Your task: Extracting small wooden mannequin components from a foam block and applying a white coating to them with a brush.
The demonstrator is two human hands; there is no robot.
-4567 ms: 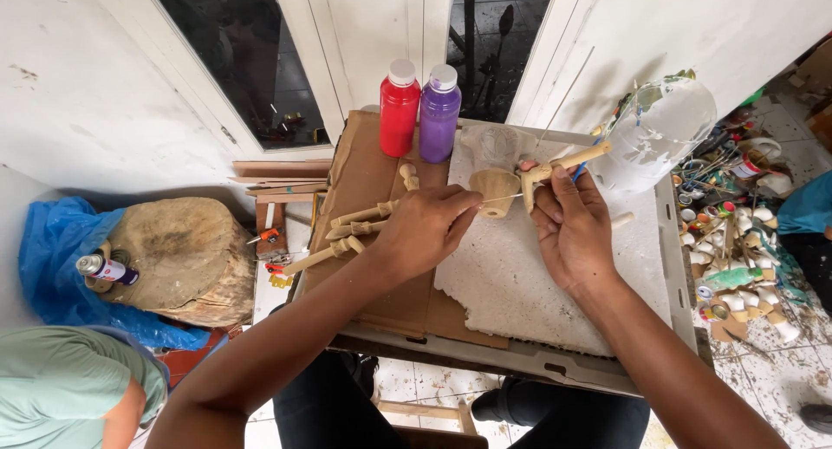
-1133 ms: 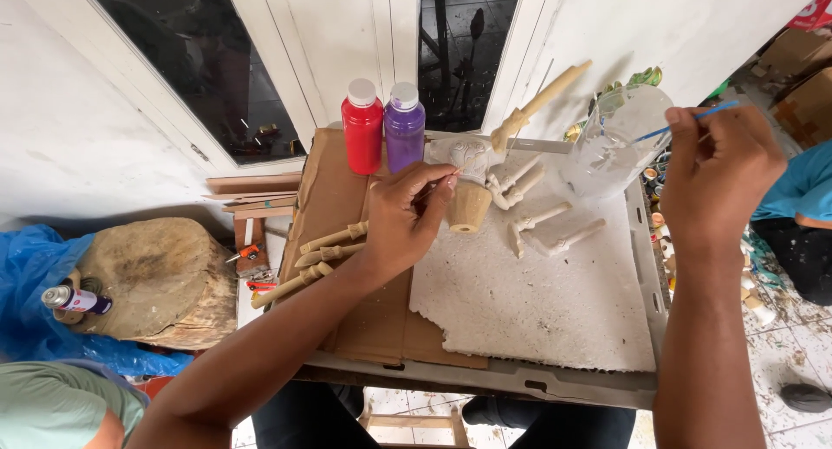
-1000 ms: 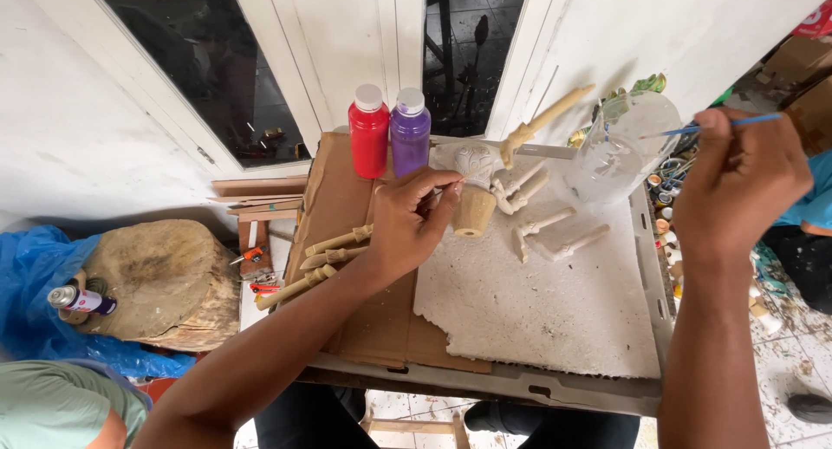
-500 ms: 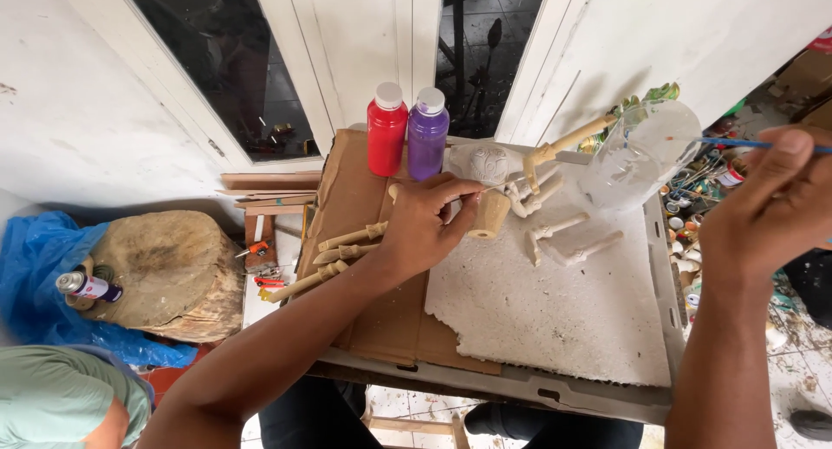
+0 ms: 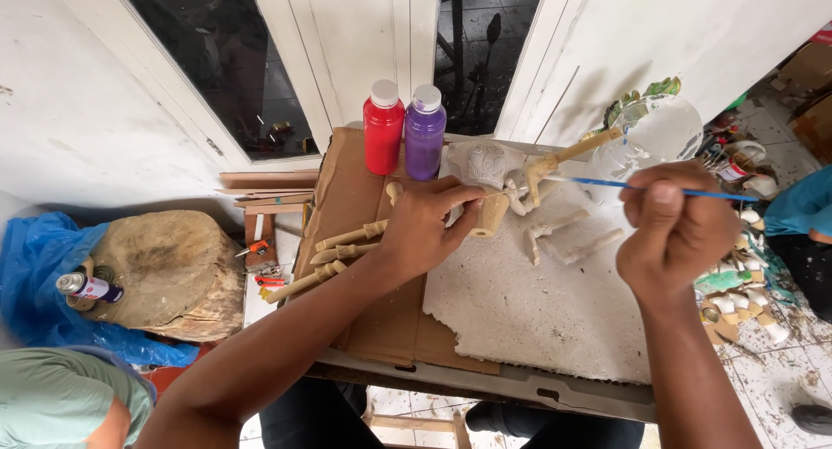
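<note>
**Desk:** Two hands at work — what does each hold, and where?

**Photographer:** Left hand (image 5: pixel 425 228) has its fingers closed round a small wooden cup-shaped piece (image 5: pixel 490 213), held over the seam where the brown cardboard (image 5: pixel 347 198) meets the white foam sheet (image 5: pixel 537 315), toward the worktop's far edge. Right hand (image 5: pixel 676 232) hovers above the foam's right side, fingers pinched together on a thin blue-handled paintbrush (image 5: pixel 624 185) whose tip points left to the wooden piece.

**Desk:** How much open room along the edges?

**Photographer:** Most of the foam sheet toward the near edge and near right corner lies bare. Cardboard by the near left corner is bare too, though the left forearm crosses it.

**Desk:** What crowds the far edge?

**Photographer:** Red paint bottle (image 5: pixel 383 128) and purple paint bottle (image 5: pixel 425 133) stand upright, touching, at the far edge just beyond the left hand. Just right of them sits a pale carved skull-like head (image 5: pixel 484 165), then white limb-shaped pieces (image 5: pixel 563 232) lying under the brush. A tan wooden stick (image 5: pixel 576 150) slants up toward a clear plastic container (image 5: pixel 659 133) at the far right corner.

**Desk:** And the left edge?

**Photographer:** Jointed wooden finger-like pieces (image 5: pixel 338 250) lie across the cardboard and overhang its left edge. Beyond, off the worktop, a tree-stump block (image 5: pixel 165 271) rests on blue plastic sheeting (image 5: pixel 35 267), with a spray can (image 5: pixel 87 286) beside it. Small clutter litters the floor past the right edge.
</note>
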